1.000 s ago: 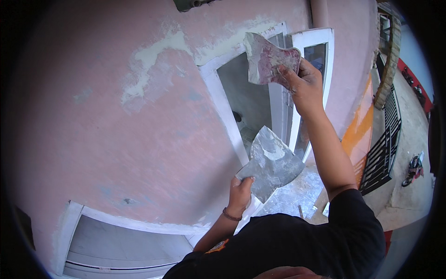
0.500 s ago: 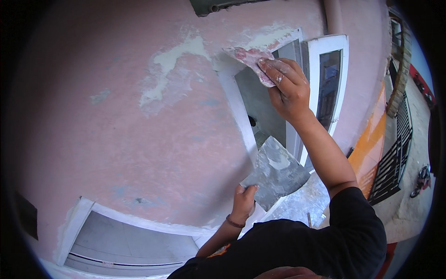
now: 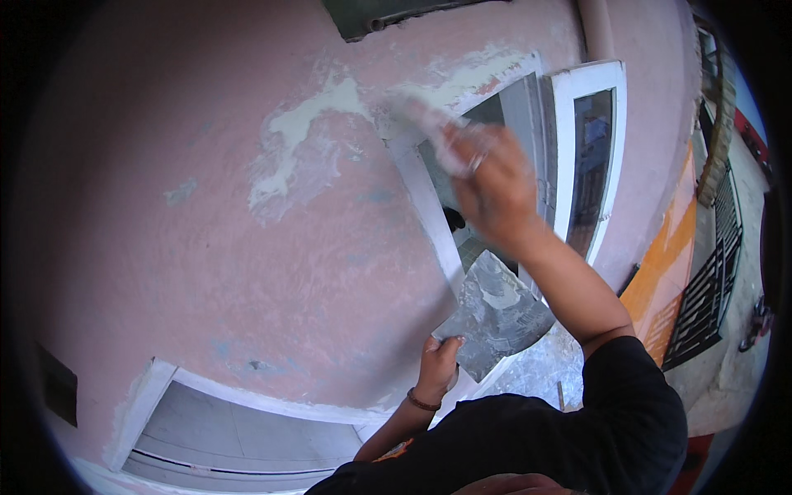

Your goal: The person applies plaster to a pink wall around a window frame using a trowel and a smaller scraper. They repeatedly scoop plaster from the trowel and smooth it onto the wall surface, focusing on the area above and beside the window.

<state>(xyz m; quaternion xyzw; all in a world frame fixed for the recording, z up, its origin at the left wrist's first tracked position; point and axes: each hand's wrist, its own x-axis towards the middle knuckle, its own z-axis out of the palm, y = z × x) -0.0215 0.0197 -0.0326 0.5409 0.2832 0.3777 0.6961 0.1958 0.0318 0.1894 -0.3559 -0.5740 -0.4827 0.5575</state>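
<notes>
My right hand [image 3: 500, 186], smeared by motion, is closed round a flat putty scraper [image 3: 431, 124], whitish with pink smears. The scraper is raised by the upper corner of a white window frame [image 3: 421, 194]; whether its edge touches the wall I cannot tell. Lower down, my left hand [image 3: 440, 367] grips the corner of a flat grey board [image 3: 503, 313], thumb on top. A pale dab of putty lies on the board's upper part. On the pink wall [image 3: 272, 289], a band of cream putty [image 3: 301, 124] slants down leftward, and another patch [image 3: 474, 78] runs above the window.
An outward-swung white window sash [image 3: 563, 165] stands just right of my right hand, below a vertical pipe [image 3: 594, 29]. At lower left is another white-framed opening [image 3: 247, 400]. A black railing [image 3: 701, 305] and an orange-painted wall strip [image 3: 660, 252] lie far right.
My right hand with the scraper has moved down slightly and to the left, and now blurs. My left hand still holds the board in much the same place. The whole view has shifted slightly.
</notes>
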